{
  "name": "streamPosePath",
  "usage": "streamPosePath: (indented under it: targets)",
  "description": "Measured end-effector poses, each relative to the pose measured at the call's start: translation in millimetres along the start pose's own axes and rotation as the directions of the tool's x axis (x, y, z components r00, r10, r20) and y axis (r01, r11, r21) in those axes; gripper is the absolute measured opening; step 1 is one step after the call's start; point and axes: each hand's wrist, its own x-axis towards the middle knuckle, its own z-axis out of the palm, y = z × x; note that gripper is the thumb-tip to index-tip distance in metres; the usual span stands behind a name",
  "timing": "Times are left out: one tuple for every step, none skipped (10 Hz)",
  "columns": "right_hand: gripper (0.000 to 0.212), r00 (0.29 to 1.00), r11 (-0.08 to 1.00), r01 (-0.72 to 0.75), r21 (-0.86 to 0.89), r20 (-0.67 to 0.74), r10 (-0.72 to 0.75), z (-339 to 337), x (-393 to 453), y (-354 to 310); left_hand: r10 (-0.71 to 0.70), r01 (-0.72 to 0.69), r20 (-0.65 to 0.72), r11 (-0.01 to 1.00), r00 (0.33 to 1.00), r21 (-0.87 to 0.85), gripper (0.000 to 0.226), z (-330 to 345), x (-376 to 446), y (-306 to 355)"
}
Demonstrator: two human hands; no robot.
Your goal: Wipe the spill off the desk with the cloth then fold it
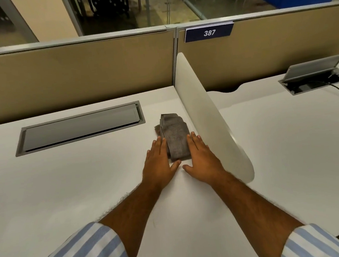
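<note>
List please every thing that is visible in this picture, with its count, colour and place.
cloth: one, grey, folded into a long strip, on the desk beside the divider
desk: one, white, under the hands
cable tray lid: one, grey, closed, set into the desk at left
divider: one, white, curved, right of the cloth
partition panels: two, beige, behind the desks
number sign: one, blue, reads 387, on the right panel
neighbouring desk: one, white, at right, its grey cable tray open
left hand: flat, open, along the cloth's left edge
right hand: flat, open, along the cloth's right edge
</note>
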Motion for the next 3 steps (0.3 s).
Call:
streamPosePath:
  targets:
    - [0.11,1.0,1.0,-0.022,0.005,0.007,0.022,-5.0,-6.7,-1.8,-0.029,0.028,0.023,0.999,0.999,0.04,0.104,0.5,-7.6,-4.2]
    - [0.108,1.0,1.0,-0.024,0.015,0.001,0.024,-6.9,-14.2,-5.3,-0.032,0.032,0.0,0.997,0.999,0.074,0.103,-2.3,-16.3,-13.3]
    - [0.104,1.0,0.999,-0.027,-0.046,-0.013,0.026,-7.0,-29.3,-10.5,-0.026,0.031,-0.034,0.985,0.999,0.167,0.1,-13.3,-38.8,-31.1]
